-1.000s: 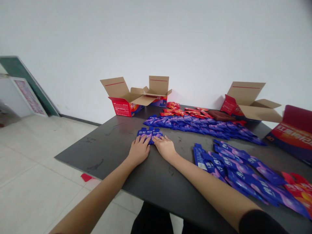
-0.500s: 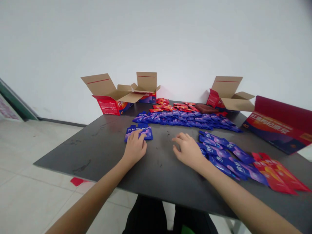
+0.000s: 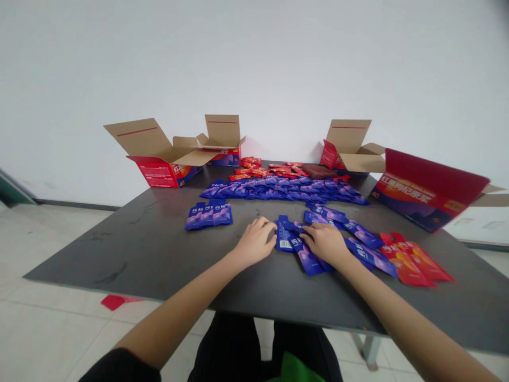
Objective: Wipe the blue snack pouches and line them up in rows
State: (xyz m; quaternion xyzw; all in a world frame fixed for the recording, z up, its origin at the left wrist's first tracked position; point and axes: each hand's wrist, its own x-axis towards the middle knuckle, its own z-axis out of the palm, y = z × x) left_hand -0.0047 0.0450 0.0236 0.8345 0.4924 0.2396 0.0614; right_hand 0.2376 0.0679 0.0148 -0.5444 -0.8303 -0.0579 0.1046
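My left hand (image 3: 256, 241) hovers low over the table with curved fingers, thumb and forefinger apart. Its fingertips are right beside a blue pouch (image 3: 283, 236) lying with its printed back up. My right hand (image 3: 326, 243) reaches in over the loose blue pouches, its fingers and thumb closing on the upper end of one blue pouch (image 3: 305, 257); part of that pouch is hidden under the hand. To the left, a row of three overlapping blue pouches (image 3: 209, 215) lies face up on the dark table (image 3: 167, 254).
Two red pouches (image 3: 417, 260) lie at the right. A long heap of blue pouches (image 3: 284, 188) crosses the table, with red sachets (image 3: 250, 171) and a brown item (image 3: 319, 171) behind. Open cartons stand left (image 3: 159, 174), back left (image 3: 225, 157), back right (image 3: 332, 155) and right (image 3: 421, 199).
My left hand has left the three-pouch row and moved right. My right hand has come down onto the loose blue pouches, and some now lie farther left. The view has shifted right.
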